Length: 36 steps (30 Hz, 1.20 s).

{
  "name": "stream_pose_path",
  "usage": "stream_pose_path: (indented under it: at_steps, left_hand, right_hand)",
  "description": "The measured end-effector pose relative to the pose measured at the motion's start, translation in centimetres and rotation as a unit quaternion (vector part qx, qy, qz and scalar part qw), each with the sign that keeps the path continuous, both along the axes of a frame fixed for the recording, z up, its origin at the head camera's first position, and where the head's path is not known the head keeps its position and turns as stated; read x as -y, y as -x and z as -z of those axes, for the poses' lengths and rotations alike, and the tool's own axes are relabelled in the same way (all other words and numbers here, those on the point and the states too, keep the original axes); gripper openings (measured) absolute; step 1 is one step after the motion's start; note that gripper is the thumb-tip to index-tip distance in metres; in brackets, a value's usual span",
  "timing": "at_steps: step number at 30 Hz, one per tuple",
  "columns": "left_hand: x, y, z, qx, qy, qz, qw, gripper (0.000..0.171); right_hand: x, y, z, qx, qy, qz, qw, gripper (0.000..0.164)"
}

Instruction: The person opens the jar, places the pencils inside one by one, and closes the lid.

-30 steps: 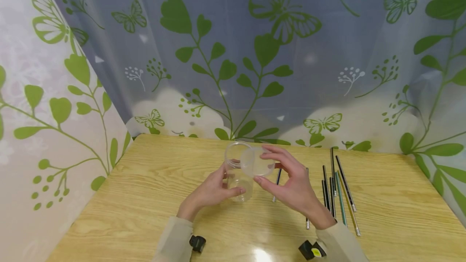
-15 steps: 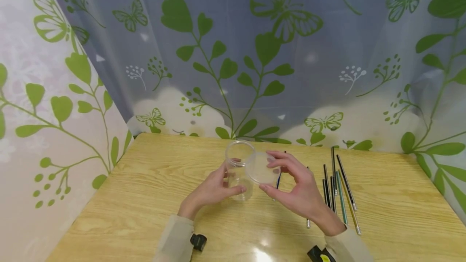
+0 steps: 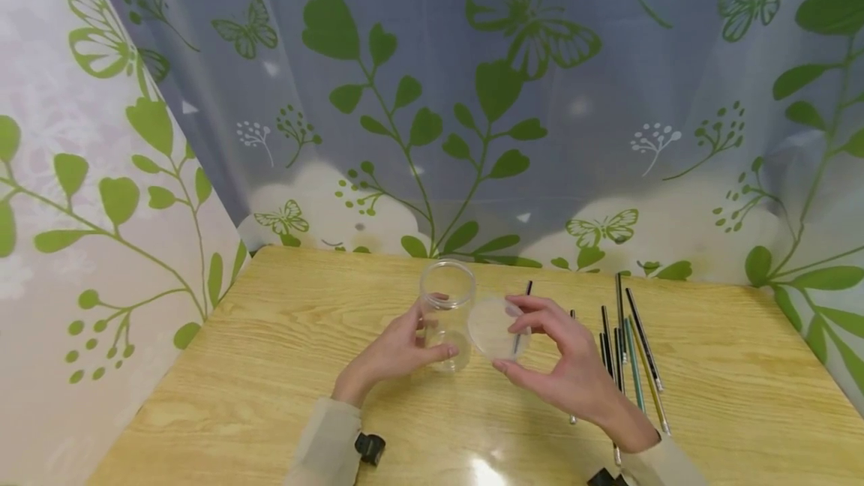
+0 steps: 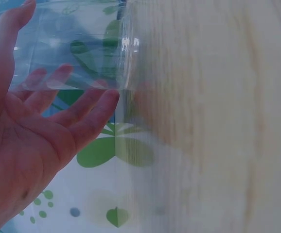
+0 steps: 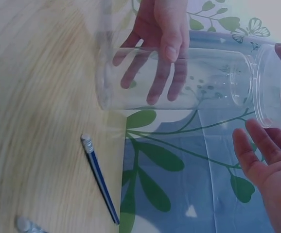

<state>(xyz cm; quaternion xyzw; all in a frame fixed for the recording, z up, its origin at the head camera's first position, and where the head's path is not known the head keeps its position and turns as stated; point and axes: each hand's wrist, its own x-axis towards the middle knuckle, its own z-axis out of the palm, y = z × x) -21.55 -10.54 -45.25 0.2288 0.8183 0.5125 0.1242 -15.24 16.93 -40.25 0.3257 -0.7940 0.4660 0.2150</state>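
Note:
A clear plastic jar (image 3: 448, 313) stands upright at the middle of the table, its round mouth uncovered. My left hand (image 3: 400, 351) holds it from the left, thumb in front and fingers behind. In the left wrist view that hand (image 4: 38, 131) wraps the see-through wall of the jar (image 4: 87, 48), close to its base. To the right of the jar, my right hand (image 3: 563, 358) pinches a clear round lid (image 3: 487, 328) between thumb and fingers. The lid (image 5: 272, 92) is tilted, its face overlapping the jar's mouth end in the right wrist view.
Several pencils (image 3: 633, 366) lie loosely side by side on the right of the wooden table (image 3: 270, 336). One dark blue pencil (image 5: 100, 179) lies behind the lid and right hand. A leaf-patterned curtain (image 3: 418, 171) hangs along the table's back edge.
My right hand has drawn the lid away from the jar's mouth, to the right and down. The left hand and the jar have hardly moved.

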Motion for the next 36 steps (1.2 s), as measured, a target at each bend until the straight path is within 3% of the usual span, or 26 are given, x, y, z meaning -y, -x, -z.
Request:
stream_pose_path:
  at_steps: [12,19,28,36]
  left_hand:
    - [0.0,-0.1,-0.1,0.001,0.006,-0.001,1.0,0.076]
    - [0.0,-0.1,0.0,0.001,0.006,0.001,1.0,0.076]
    - [0.1,-0.2,-0.1,0.006,0.007,0.002,1.0,0.078]
    - [0.1,-0.1,0.0,0.007,0.005,0.002,1.0,0.077]
  right_hand:
    - [-0.9,-0.8,1.9,-0.001,-0.021,-0.005,1.0,0.044]
    - [-1.3,-1.4,2.8,-0.014,-0.045,0.014,0.999,0.048]
    - [-1.5,-2.1,3.7,0.003,-0.082,0.019,0.996,0.05]
    - [-1.6,-2.4,4.5,0.044,-0.133,0.032,0.99,0.044]
